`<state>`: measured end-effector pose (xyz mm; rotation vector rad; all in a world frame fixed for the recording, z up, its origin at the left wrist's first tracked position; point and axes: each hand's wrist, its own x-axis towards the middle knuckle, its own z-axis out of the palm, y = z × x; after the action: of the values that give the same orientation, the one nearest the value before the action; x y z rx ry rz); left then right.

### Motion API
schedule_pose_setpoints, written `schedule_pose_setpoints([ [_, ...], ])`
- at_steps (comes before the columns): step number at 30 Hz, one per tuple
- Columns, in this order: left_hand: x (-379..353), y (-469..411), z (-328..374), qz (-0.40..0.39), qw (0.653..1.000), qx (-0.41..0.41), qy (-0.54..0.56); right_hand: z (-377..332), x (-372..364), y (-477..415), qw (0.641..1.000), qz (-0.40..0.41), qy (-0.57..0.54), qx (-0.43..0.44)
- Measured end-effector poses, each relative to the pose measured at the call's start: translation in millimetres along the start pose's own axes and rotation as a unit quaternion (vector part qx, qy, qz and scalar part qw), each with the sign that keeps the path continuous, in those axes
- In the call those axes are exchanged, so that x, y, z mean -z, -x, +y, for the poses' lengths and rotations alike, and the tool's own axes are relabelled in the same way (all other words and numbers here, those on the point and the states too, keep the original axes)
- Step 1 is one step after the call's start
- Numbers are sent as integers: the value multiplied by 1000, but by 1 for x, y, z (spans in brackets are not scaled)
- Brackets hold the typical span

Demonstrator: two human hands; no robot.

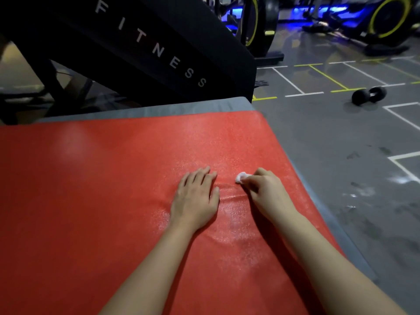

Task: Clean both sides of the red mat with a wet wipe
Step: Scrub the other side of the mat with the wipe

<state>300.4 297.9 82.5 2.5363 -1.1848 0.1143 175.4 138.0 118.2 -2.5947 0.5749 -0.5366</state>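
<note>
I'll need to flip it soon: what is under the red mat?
A grey mat shows beyond the red mat at its far and right edges. How far it runs beneath, and the red underside, are covered.

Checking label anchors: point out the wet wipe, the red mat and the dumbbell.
wet wipe (240,177), head view, on the exposed white end of the wad.
red mat (91,189), head view, on bare surface in its left half.
dumbbell (370,95), head view, on the handle between its two heads.
</note>
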Motion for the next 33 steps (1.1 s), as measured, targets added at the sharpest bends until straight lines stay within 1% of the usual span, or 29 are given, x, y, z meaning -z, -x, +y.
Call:
schedule_pose_setpoints([
  [4, 0, 0, -2, 4, 1000, 1, 2, -5, 12, 5, 998, -66, 20, -3],
  [8, 1, 0, -2, -2, 1000, -5, -1, -9, 31, 7, 985, -169, 32, -14],
  [9, 1, -1, -2, -2, 1000, -5, -2, -9, 34, 8, 984, -172, 30, -15],
  [12, 1, -1, -1, -4, 1000, -5, -4, -12, 35, 18, 994, -105, 8, 0],
  [13, 1, -1, -1, -3, 1000, -5, -3, -13, 35, 22, 995, -103, 7, 6],
  [14, 2, -1, 0, -4, 1000, -7, -1, -15, 40, 29, 992, -125, 18, 11],
  [16, 3, -2, 0, -7, 1000, -7, 2, -14, 53, 40, 978, -207, 34, 8],
  [17, 2, -3, 0, -7, 1000, -7, 2, -11, 60, 45, 970, -240, 26, -5],
  [18, 3, -3, 1, -6, 1000, -7, 2, -9, 66, 52, 967, -256, 13, -13],
  [19, 3, -3, 1, -5, 1000, -5, 1, -8, 68, 59, 969, -247, 2, -12],
  [22, 4, -5, 3, -11, 1000, 0, 1, -9, 58, 78, 986, -161, 5, 34],
  [23, 5, -5, 3, -11, 1000, 1, 0, -14, 57, 84, 988, -150, 7, 44],
  [24, 5, -6, 3, -9, 1000, 2, 1, -19, 60, 89, 985, -164, 8, 47],
  [27, 5, -4, 4, -1, 1000, 1, 6, -23, 74, 103, 957, -287, 8, 31],
  [28, 5, -3, 4, 0, 1000, 0, 4, -23, 77, 107, 952, -305, 12, 31],
  [29, 5, -3, 5, -1, 1000, 0, 4, -22, 78, 110, 956, -292, 12, 35],
  [32, 5, -3, 5, 0, 1000, 4, 5, -18, 74, 118, 978, -197, 7, 61],
  [33, 5, -3, 5, 2, 1000, 4, 4, -18, 75, 121, 980, -187, 6, 63],
])
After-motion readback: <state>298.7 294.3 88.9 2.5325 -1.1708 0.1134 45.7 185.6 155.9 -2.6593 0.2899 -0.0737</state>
